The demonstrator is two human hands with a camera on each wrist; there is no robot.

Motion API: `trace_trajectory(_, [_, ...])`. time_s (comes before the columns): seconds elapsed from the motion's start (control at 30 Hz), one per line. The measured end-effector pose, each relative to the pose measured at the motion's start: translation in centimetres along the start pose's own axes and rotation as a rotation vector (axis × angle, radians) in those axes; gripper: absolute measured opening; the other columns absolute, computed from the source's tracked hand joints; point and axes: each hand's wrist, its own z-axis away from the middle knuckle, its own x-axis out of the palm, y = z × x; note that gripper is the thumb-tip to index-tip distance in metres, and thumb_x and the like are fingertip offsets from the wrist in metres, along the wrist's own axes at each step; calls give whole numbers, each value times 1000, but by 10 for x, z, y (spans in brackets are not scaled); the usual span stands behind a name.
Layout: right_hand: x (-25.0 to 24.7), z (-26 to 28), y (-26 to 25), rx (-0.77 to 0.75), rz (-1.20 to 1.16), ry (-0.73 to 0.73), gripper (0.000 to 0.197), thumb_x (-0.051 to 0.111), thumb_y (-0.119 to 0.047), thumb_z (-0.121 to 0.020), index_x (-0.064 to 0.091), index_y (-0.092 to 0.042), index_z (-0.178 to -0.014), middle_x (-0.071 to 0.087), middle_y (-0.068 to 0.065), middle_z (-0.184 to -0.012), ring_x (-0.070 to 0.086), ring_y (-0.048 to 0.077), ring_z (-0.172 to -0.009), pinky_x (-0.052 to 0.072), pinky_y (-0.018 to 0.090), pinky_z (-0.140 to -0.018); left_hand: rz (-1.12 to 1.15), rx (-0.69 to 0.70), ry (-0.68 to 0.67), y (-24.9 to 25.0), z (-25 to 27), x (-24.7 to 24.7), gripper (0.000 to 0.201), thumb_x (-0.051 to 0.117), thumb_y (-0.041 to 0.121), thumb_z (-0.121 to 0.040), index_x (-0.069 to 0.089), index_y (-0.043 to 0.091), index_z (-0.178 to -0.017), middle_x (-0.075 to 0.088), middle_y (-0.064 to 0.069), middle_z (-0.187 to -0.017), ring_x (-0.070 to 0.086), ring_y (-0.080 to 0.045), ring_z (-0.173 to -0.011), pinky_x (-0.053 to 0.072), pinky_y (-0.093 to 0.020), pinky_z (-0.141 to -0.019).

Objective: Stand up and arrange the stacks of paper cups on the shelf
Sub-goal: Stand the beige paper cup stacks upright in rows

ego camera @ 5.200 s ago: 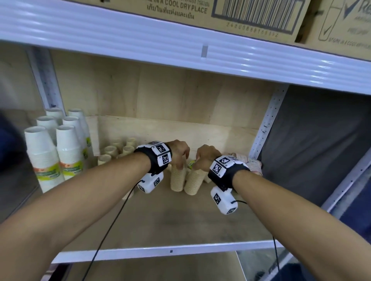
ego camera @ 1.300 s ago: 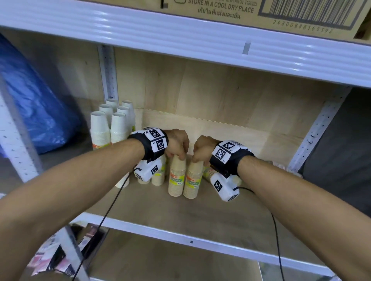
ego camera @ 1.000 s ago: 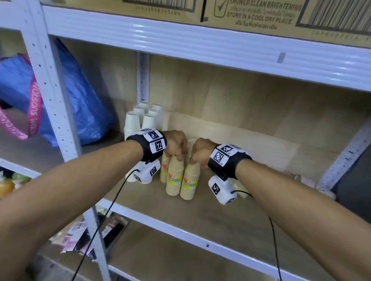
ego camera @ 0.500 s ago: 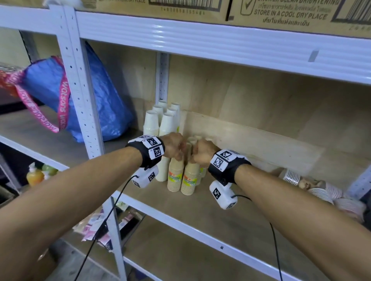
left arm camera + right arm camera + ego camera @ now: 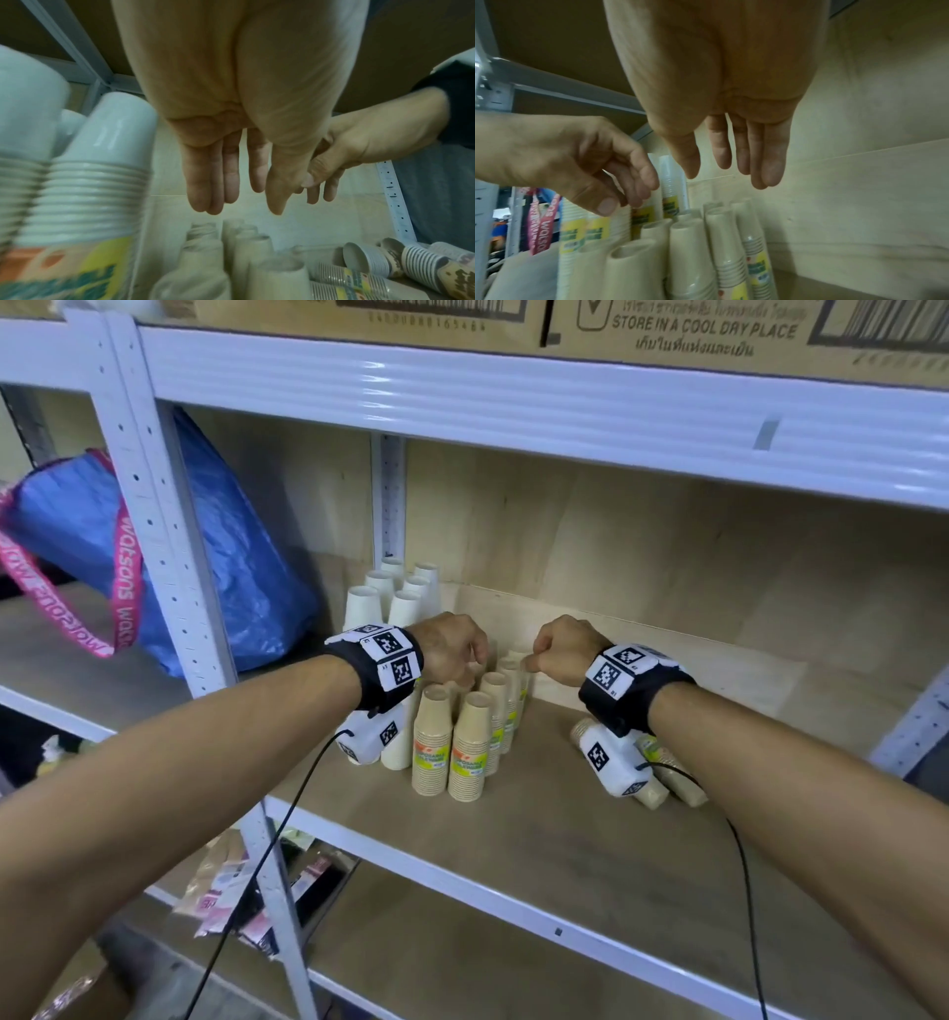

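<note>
Several upright brown paper cup stacks stand in a tight group on the wooden shelf, just right of the white cup stacks. My left hand hovers over the group's left side and my right hand over its right. Neither touches a stack. In the left wrist view my left hand hangs with straight fingers over the brown stacks, empty. In the right wrist view my right hand hangs the same way, empty. Other cup stacks lie on their sides under my right wrist.
A white metal upright stands left of the cups, with a blue bag behind it. Cardboard boxes sit on the shelf above. More tipped stacks lie to the right. Bare shelf board shows in front.
Both hands gripped the tops of two brown stacks and slid them left to the other brown stacks. Now they have let go, lifted and moved apart.
</note>
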Motion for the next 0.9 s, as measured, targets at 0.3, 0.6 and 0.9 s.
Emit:
trace_trajectory(0.3, [-28,7,65,167,68,26,36,72,-31,-82,70,-4,-105,69,11,-109,65,27,-99,50,31,-76,16,129,-42,60,-34,18,43,75,21,-82,63,24,-123,61,1,-111,60,-19,-103,46,-25,-81])
trace_trajectory(0.6, [-22,36,146,327,101,-17,45,70,-31,-83,57,-11,-122,54,9,-127,57,28,-108,44,29,-76,56,249,-168,113,-65,67,53,78,23,-81,58,27,-130,59,-2,-129,58,-20,-112,47,-28,-88])
trace_trajectory(0.9, [15,55,199,438,77,-73,44,52,-24,-97,47,-4,-136,55,13,-134,55,30,-122,45,32,-96,134,381,-277,147,-92,121,42,74,18,-85,62,26,-125,57,18,-106,53,-2,-99,38,-21,-85])
